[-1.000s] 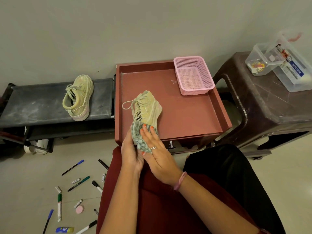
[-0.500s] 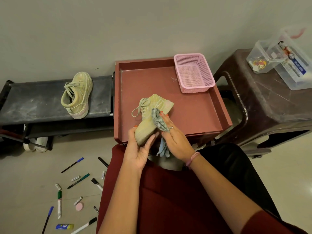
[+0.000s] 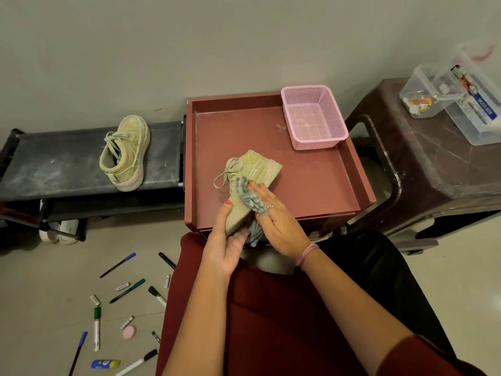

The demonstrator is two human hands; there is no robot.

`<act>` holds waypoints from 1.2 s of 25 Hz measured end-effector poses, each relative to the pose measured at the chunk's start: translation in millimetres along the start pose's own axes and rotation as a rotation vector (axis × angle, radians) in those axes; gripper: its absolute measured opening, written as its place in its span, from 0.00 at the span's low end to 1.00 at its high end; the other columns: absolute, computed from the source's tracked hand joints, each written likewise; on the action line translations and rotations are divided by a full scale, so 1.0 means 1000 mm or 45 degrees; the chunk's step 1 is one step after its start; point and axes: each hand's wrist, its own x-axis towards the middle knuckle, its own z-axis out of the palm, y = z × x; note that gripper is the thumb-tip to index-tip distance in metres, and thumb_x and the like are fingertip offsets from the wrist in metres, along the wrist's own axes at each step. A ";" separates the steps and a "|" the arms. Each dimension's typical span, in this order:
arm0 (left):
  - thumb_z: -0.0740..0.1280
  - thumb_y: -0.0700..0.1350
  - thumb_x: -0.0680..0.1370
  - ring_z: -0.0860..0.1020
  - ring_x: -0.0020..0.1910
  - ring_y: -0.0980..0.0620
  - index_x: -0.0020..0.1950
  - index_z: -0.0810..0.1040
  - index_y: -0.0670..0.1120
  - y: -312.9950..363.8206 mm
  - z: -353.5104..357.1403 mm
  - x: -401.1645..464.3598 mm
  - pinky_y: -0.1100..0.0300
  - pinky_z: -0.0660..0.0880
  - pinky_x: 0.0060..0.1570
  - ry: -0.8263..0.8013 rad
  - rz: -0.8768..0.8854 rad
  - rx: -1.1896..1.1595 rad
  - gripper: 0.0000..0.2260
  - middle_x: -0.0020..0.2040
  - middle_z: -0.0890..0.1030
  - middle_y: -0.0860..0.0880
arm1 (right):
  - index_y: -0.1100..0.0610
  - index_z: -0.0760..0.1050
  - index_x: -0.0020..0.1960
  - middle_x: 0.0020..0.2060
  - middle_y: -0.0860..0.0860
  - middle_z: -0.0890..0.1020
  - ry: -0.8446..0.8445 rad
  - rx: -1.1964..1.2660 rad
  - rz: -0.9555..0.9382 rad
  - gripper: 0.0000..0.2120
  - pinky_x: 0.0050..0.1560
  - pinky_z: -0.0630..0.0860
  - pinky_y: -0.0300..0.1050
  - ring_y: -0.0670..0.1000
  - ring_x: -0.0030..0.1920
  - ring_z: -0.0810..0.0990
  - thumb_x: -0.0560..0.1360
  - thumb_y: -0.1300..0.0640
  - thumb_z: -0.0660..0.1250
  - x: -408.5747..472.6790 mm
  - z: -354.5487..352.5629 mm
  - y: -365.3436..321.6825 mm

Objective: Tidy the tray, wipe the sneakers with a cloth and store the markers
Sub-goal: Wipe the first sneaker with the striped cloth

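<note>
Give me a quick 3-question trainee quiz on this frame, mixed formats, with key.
1. True or false: the pink basket in the tray holds markers.
2. Multiple choice: where does the second sneaker sit? A) in the tray B) on the dark bench C) on the floor
3. Fill in: the right hand presses a ____ against the sneaker in hand.

Key
1. False; the basket looks empty, and the markers lie on the floor.
2. B
3. cloth; the left hand grips the sneaker from below.
</note>
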 end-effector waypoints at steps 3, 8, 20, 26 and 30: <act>0.72 0.42 0.72 0.81 0.49 0.49 0.54 0.78 0.42 0.002 0.000 -0.001 0.58 0.79 0.49 0.090 0.065 0.218 0.12 0.49 0.83 0.43 | 0.51 0.53 0.77 0.75 0.41 0.55 -0.028 -0.033 0.155 0.27 0.75 0.49 0.40 0.37 0.75 0.48 0.79 0.62 0.52 0.014 -0.007 0.015; 0.71 0.42 0.74 0.82 0.46 0.53 0.56 0.80 0.41 0.004 -0.009 0.008 0.62 0.79 0.43 0.087 0.139 0.450 0.11 0.47 0.84 0.47 | 0.52 0.50 0.77 0.76 0.42 0.50 -0.050 -0.043 0.151 0.26 0.76 0.45 0.41 0.38 0.74 0.43 0.80 0.61 0.51 0.010 0.002 -0.009; 0.76 0.42 0.69 0.83 0.49 0.50 0.57 0.80 0.39 0.001 -0.021 0.027 0.59 0.78 0.45 -0.006 0.305 0.689 0.18 0.51 0.84 0.42 | 0.57 0.50 0.77 0.77 0.48 0.50 -0.026 -0.259 0.164 0.27 0.76 0.47 0.45 0.44 0.76 0.43 0.79 0.58 0.50 0.034 0.004 -0.018; 0.76 0.39 0.69 0.83 0.52 0.49 0.56 0.82 0.43 0.000 -0.018 0.027 0.55 0.78 0.54 -0.084 0.389 0.835 0.15 0.51 0.85 0.45 | 0.51 0.66 0.72 0.72 0.43 0.65 0.117 -0.192 -0.097 0.23 0.74 0.56 0.45 0.44 0.74 0.58 0.77 0.57 0.55 -0.005 0.006 0.002; 0.78 0.43 0.65 0.82 0.53 0.45 0.60 0.78 0.41 0.001 -0.022 0.033 0.55 0.77 0.53 -0.067 0.355 0.829 0.25 0.52 0.84 0.43 | 0.48 0.72 0.67 0.65 0.42 0.72 0.264 -0.253 -0.139 0.20 0.68 0.63 0.42 0.49 0.64 0.68 0.76 0.56 0.59 0.004 0.004 0.007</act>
